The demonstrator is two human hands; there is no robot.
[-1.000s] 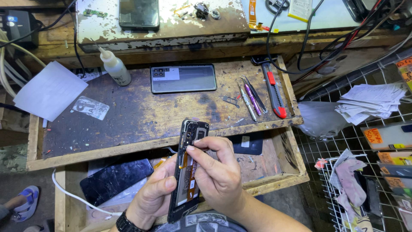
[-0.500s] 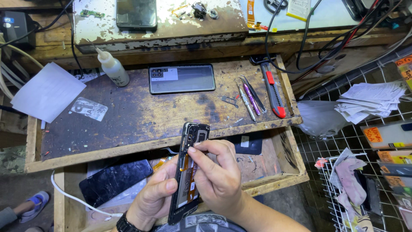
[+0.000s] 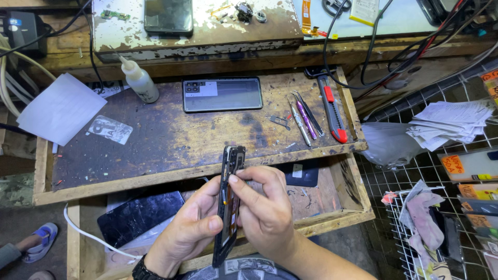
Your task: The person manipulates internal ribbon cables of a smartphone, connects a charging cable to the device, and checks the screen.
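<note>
Counter (image 3: pixel 171 140): worn wooden tray, raised lip just beyond the fingers; bare stretch of wood up and left of them. Black back cover (image 3: pixel 222 95) lies flat farther out. Opened phone (image 3: pixel 228 205): dark frame, held edge-on and upright over the open drawer (image 3: pixel 332 199), insides facing right. Left hand (image 3: pixel 189 231) wraps its lower half, thumb on the edge. Right hand (image 3: pixel 264 210): fingers (image 3: pixel 244 181) pinching the upper frame. Red-handled knife (image 3: pixel 332 106) well right.
</note>
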